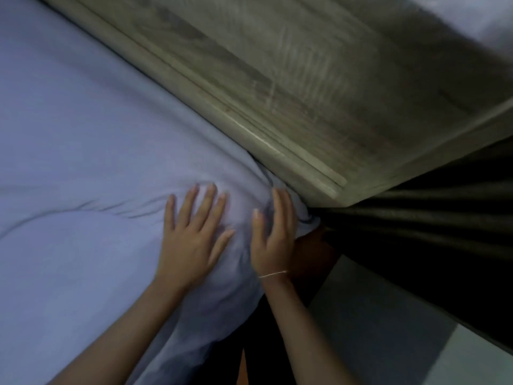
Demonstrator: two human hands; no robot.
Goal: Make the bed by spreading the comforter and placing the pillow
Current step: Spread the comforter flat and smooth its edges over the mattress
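A pale blue comforter (83,140) covers the bed and fills the left half of the view. Its corner bulges beside the wooden headboard (277,87). My left hand (194,232) lies flat on that bulge with its fingers spread and straight. My right hand (273,234), with a thin bracelet at the wrist, presses on the very corner of the comforter with straight fingers, close to the end of the headboard. No pillow is in view.
The grey-brown wooden headboard runs diagonally from top left to the centre right. A dark curtain (430,232) hangs right of the bed corner. A strip of pale floor (388,329) shows at lower right.
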